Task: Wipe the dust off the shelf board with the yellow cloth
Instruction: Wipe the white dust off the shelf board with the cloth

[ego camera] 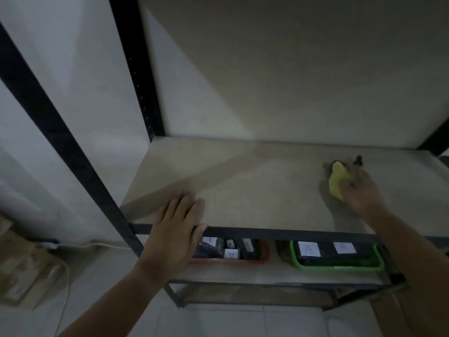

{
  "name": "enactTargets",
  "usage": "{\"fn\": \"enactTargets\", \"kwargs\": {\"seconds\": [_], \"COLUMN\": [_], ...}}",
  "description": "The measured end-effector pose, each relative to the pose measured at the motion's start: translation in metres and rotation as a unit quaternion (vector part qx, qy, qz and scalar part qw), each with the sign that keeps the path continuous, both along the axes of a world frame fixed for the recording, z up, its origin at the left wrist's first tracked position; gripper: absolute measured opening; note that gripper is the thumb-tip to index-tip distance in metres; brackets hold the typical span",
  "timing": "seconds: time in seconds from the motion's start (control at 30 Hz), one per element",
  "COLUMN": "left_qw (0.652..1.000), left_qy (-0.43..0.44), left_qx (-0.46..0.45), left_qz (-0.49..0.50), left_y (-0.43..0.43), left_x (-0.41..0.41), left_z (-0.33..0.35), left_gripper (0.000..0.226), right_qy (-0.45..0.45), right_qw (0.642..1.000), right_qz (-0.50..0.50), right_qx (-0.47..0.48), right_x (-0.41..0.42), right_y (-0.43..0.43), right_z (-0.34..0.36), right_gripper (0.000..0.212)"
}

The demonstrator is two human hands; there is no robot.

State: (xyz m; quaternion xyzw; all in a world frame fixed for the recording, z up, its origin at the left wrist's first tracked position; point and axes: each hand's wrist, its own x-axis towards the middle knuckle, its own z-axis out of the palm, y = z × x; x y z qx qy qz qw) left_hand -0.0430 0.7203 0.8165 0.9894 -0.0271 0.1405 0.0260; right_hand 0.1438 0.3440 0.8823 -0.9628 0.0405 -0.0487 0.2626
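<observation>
The pale shelf board (255, 186) fills the middle of the frame, set in a black metal frame with an upright post (141, 69) rising at the upper left and a front rail (291, 233) running across below the board. The left hand (175, 229) lies flat near the board's front left corner, fingers straight and close together, palm down over the rail with the fingertips on the board. At the right of the frame the right hand (359, 188) grips the yellow cloth (337, 181), which is bunched under the curled fingers and pressed onto the board toward its back right part; the hand is blurred, so the finger detail cannot be told. A small dark thing beside the cloth's far end is too blurred to name. On the lower shelf, seen under the rail, sit a red tray (266, 254) at lower centre and a green tray (340, 266) to its right, both holding dark items with white paper labels (309, 248). A cardboard box (24, 271) sits at the lower left on the floor, with a white cable (97, 245) near it.
</observation>
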Motion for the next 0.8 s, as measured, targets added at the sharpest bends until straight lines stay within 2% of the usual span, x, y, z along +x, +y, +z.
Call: {"fn": "enactTargets", "kwargs": {"seconds": [0.07, 0.17, 0.23, 0.3, 0.37, 0.47, 0.53, 0.57, 0.63, 0.67, 0.73, 0.8], "left_qw": [1.000, 1.000, 1.000, 1.000, 1.000, 1.000, 0.999, 0.999, 0.999, 1.000, 1.000, 1.000], "left_qy": [-0.005, 0.015, 0.025, 0.024, 0.028, 0.027, 0.032, 0.033, 0.031, 0.029, 0.023, 0.021], "left_qx": [0.008, 0.009, 0.011, 0.005, -0.005, -0.010, -0.008, -0.009, -0.009, -0.008, -0.008, -0.011], "left_qz": [-0.002, 0.004, 0.001, -0.005, -0.006, 0.002, 0.005, 0.005, 0.004, 0.004, 0.004, 0.006], "left_y": [-0.001, -0.001, 0.002, 0.004, 0.005, 0.003, 0.003, 0.003, 0.003, 0.002, 0.001, 0.002], "left_x": [0.001, 0.002, 0.002, 0.002, 0.001, 0.003, 0.003, 0.003, 0.002, 0.002, 0.003, 0.002], "left_z": [0.001, 0.000, 0.000, 0.000, 0.000, 0.000, -0.001, -0.001, -0.001, -0.001, -0.001, -0.002], "left_gripper": [0.057, 0.061, 0.064, 0.063, 0.063, 0.067, 0.069, 0.068, 0.067, 0.066, 0.064, 0.062], "right_qy": [0.014, -0.029, -0.022, 0.032, 0.088, 0.003, -0.066, -0.072, -0.028, -0.014, -0.041, -0.066], "right_qw": [1.000, 0.980, 0.943, 0.912, 0.897, 0.927, 0.961, 0.977, 0.995, 0.998, 0.996, 0.979], "right_qz": [0.023, 0.197, 0.326, 0.384, 0.386, 0.320, 0.234, 0.184, 0.095, 0.069, 0.080, 0.194], "right_qx": [-0.007, -0.014, 0.055, 0.142, 0.196, 0.194, 0.133, 0.085, 0.024, 0.008, -0.012, 0.012], "right_x": [0.004, -0.017, -0.050, -0.080, -0.089, -0.066, -0.037, -0.026, -0.016, -0.018, -0.033, -0.062], "right_y": [0.015, 0.089, 0.142, 0.168, 0.161, 0.113, 0.067, 0.043, 0.006, 0.000, 0.018, 0.066], "right_z": [-0.008, -0.014, -0.012, -0.005, 0.001, 0.013, 0.015, 0.015, 0.007, 0.001, -0.012, -0.017], "right_gripper": [0.056, 0.048, 0.038, 0.032, 0.031, 0.030, 0.029, 0.031, 0.045, 0.046, 0.043, 0.040]}}
